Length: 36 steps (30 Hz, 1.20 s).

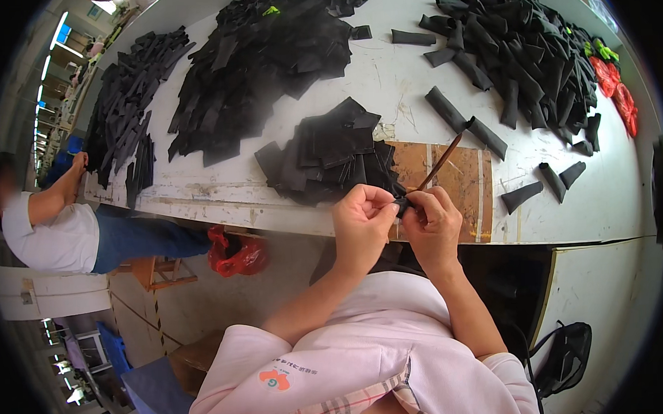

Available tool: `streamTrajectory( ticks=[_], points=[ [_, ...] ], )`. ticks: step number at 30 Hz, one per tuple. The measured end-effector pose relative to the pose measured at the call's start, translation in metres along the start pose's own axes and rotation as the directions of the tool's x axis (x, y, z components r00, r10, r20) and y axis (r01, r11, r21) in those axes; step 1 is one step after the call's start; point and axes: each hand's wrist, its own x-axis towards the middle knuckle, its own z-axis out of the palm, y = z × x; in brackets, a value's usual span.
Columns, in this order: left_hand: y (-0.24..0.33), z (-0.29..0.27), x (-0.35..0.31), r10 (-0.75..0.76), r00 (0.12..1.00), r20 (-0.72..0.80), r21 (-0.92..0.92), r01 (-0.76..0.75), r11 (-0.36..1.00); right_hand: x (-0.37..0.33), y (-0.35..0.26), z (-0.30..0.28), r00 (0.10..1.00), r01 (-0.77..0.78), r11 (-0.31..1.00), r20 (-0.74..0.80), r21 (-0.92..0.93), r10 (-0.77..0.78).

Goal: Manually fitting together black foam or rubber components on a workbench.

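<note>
So, a small black piece [402, 206] is pinched between both hands near the front edge of the surface [587, 216]. The left hand [365, 224] is closed to a thumb-and-finger pinch on one side of it, and the right hand [434, 222] is curled in on the other, fingers bunched up. A thin brown stick [441, 163] is angled up and away out of the right hand's fingers; how exactly it's gripped can't be made out, and most of the black piece is hidden too. A worn brown board [465, 177] is laid underneath. Just left of it, flat black pieces [337, 145] are heaped, with a bigger flat pile [268, 78] behind. Over on the right, black tubes [501, 48] are piled up, and a few loose ones [522, 197] are scattered closer in. Another person [55, 231] can be seen at the far left.
</note>
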Motion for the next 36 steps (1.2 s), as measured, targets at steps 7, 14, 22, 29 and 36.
streamTrajectory(
  ticks=[7,14,22,29,36],
  points=[
    [0.004,-0.014,0.007,-0.378,0.827,0.416,-0.27,0.51,0.817,-0.004,0.02,-0.012,0.687,-0.716,0.187,0.63,0.672,0.363],
    [-0.011,0.002,-0.001,0.109,0.993,0.053,0.239,-0.119,0.964,-0.007,0.017,-0.002,0.686,-0.702,0.021,0.668,0.712,0.288],
    [0.019,-0.013,0.004,-0.149,0.544,0.826,-0.486,0.82,0.304,-0.002,0.007,-0.02,0.865,-0.469,-0.036,0.467,0.883,0.184],
    [0.03,0.018,-0.005,0.119,0.962,0.246,-0.092,-0.099,0.991,0.019,0.004,-0.039,0.992,-0.119,0.712,0.115,0.692,0.054],
    [0.061,0.025,0.022,0.169,0.959,0.228,-0.299,-0.096,0.949,0.056,-0.03,-0.065,0.999,0.009,0.868,0.037,0.497,-0.031]
  ],
)
